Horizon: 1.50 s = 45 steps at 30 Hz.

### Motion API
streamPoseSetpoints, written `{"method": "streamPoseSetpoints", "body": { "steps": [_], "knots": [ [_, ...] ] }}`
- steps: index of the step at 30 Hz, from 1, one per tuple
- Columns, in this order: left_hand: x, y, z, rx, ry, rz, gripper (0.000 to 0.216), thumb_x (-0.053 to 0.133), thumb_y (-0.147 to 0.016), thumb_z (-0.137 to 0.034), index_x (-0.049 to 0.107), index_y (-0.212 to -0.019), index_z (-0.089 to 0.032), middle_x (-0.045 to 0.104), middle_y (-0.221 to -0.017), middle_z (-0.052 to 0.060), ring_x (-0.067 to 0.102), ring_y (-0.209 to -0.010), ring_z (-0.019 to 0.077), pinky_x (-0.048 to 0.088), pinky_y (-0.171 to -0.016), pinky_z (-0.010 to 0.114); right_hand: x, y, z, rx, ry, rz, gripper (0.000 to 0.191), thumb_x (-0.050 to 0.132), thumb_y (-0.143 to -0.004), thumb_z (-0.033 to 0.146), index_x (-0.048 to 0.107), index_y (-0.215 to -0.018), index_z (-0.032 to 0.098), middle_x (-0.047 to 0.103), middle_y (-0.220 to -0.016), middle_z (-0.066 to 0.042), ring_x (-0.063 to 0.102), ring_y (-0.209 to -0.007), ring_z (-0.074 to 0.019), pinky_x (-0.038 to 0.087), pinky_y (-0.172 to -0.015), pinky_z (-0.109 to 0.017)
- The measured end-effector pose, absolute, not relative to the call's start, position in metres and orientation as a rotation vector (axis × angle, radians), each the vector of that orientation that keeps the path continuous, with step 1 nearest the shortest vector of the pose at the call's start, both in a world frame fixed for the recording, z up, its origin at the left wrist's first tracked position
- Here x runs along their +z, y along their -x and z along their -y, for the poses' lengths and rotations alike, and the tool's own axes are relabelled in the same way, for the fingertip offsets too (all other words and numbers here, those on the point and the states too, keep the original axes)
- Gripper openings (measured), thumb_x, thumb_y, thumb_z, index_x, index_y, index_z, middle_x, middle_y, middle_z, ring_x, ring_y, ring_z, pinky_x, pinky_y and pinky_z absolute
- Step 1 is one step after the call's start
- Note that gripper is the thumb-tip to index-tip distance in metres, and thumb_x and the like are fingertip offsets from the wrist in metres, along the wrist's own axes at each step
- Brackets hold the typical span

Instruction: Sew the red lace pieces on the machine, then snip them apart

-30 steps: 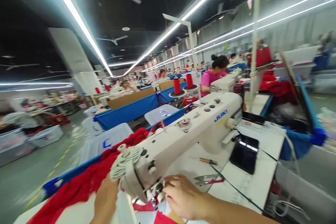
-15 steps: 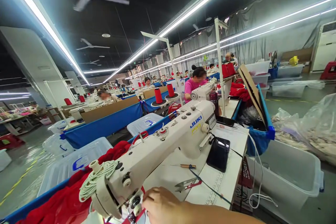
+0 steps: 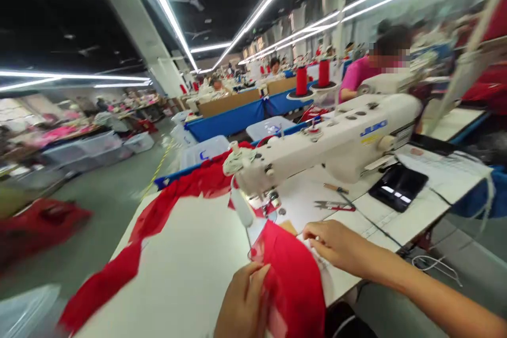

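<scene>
Currently both hands on the red fabric piece (image 3: 293, 274), on the tabletop (image 3: 190, 264) just in front of the sewing machine (image 3: 328, 142). Left hand (image 3: 243, 303) fingers clamped on its near edge; right hand (image 3: 336, 245) fingers pinching its far edge (frame blurred).

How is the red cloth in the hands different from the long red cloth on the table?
The red cloth piece is short and bunched between the left hand and right hand. The long red strip lies stretched across the white table, trailing off its edge, untouched. Both are bright red fabric.
</scene>
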State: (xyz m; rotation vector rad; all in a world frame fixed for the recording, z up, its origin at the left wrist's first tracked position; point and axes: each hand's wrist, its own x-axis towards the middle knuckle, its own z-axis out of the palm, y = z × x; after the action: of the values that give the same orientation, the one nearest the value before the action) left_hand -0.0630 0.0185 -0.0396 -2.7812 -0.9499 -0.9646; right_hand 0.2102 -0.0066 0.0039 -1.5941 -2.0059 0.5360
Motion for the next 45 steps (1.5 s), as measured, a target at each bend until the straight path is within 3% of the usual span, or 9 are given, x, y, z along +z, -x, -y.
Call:
{"method": "streamPoseSetpoints", "body": {
  "steps": [6,11,16,21,24,29,38,41,45],
  "knots": [
    [-0.033,0.044,0.014,-0.824,2.839,0.975,0.027,0.045,-0.095,-0.013,0.062,-0.116,-0.015,0.067,-0.111,0.012,0.064,-0.099,0.0244,0.06,-0.084,0.04,-0.027,-0.207,0.036,0.583,1.721,1.994,0.028,0.035,-0.099,0.035,0.054,-0.081,0.025,0.064,-0.061,0.001,0.06,-0.053,-0.0193,0.038,-0.051,-0.029],
    [-0.028,0.038,0.022,-0.885,2.905,1.224,0.018,0.047,-0.095,-0.013,0.063,-0.103,-0.015,0.065,-0.099,0.009,0.06,-0.089,0.0224,0.056,-0.081,0.041,-0.035,-0.188,0.038,0.472,1.819,1.931,0.03,0.047,-0.092,0.045,0.051,-0.068,0.026,0.063,-0.052,0.003,0.056,-0.043,-0.0193,0.032,-0.043,-0.029],
    [-0.03,0.035,0.013,-0.65,2.903,1.311,0.035,0.06,-0.09,-0.027,0.059,-0.125,-0.018,0.062,-0.122,0.013,0.058,-0.106,0.0296,0.054,-0.089,0.05,-0.025,-0.177,0.031,0.926,1.567,1.471,0.027,0.052,-0.091,0.051,0.063,-0.089,0.025,0.073,-0.08,-0.002,0.067,-0.068,-0.0193,0.052,-0.061,-0.029],
    [-0.036,0.037,0.006,-0.649,2.536,1.439,0.046,0.046,-0.083,0.0,0.057,-0.126,-0.008,0.055,-0.133,0.023,0.05,-0.126,0.0372,0.042,-0.106,0.063,-0.014,-0.183,0.021,1.122,1.415,0.906,0.039,0.072,-0.076,0.056,0.066,-0.098,0.026,0.074,-0.085,-0.004,0.066,-0.066,-0.019,0.055,-0.056,-0.027],
    [-0.027,0.03,0.012,-1.013,2.877,1.323,0.046,0.039,-0.088,0.0,0.053,-0.131,-0.007,0.054,-0.133,0.021,0.05,-0.128,0.0298,0.046,-0.108,0.051,-0.007,-0.182,0.019,1.276,1.352,0.808,0.05,0.082,-0.067,0.051,0.064,-0.107,0.026,0.075,-0.091,-0.005,0.068,-0.065,-0.0191,0.056,-0.053,-0.026],
    [-0.008,0.012,0.021,-1.641,3.35,1.523,0.029,0.042,-0.097,-0.017,0.061,-0.118,-0.012,0.068,-0.106,0.011,0.064,-0.096,0.0176,0.055,-0.087,0.032,-0.001,-0.169,0.027,1.361,1.282,0.765,0.052,0.085,-0.068,0.045,0.062,-0.111,0.027,0.075,-0.103,-0.007,0.067,-0.06,-0.0145,0.057,-0.051,-0.022],
    [0.003,0.012,0.022,-0.596,3.938,1.564,0.019,0.053,-0.096,-0.024,0.069,-0.086,-0.017,0.069,-0.079,0.003,0.061,-0.069,0.0152,0.046,-0.063,0.026,0.001,-0.158,0.036,1.185,1.209,0.756,0.041,0.088,-0.067,0.042,0.071,-0.101,0.029,0.077,-0.099,-0.003,0.073,-0.078,-0.0147,0.058,-0.064,-0.012],
    [0.016,0.022,0.025,-0.349,3.676,1.815,0.041,0.064,-0.091,-0.05,0.064,-0.066,-0.018,0.058,-0.056,0.001,0.052,-0.052,0.0145,0.037,-0.052,0.028,-0.003,-0.16,0.034,1.169,1.228,0.742,0.037,0.088,-0.067,0.043,0.072,-0.097,0.029,0.077,-0.099,-0.003,0.074,-0.084,-0.0159,0.058,-0.066,-0.012],
    [0.027,0.028,0.019,-0.989,3.371,2.272,0.043,0.059,-0.091,-0.059,0.066,-0.084,-0.017,0.064,-0.07,0.003,0.056,-0.062,0.0158,0.04,-0.058,0.028,-0.01,-0.15,0.042,1.043,1.314,0.933,0.034,0.079,-0.078,0.045,0.069,-0.107,0.03,0.077,-0.102,-0.004,0.075,-0.087,-0.0179,0.061,-0.07,-0.017]
  ]
}}
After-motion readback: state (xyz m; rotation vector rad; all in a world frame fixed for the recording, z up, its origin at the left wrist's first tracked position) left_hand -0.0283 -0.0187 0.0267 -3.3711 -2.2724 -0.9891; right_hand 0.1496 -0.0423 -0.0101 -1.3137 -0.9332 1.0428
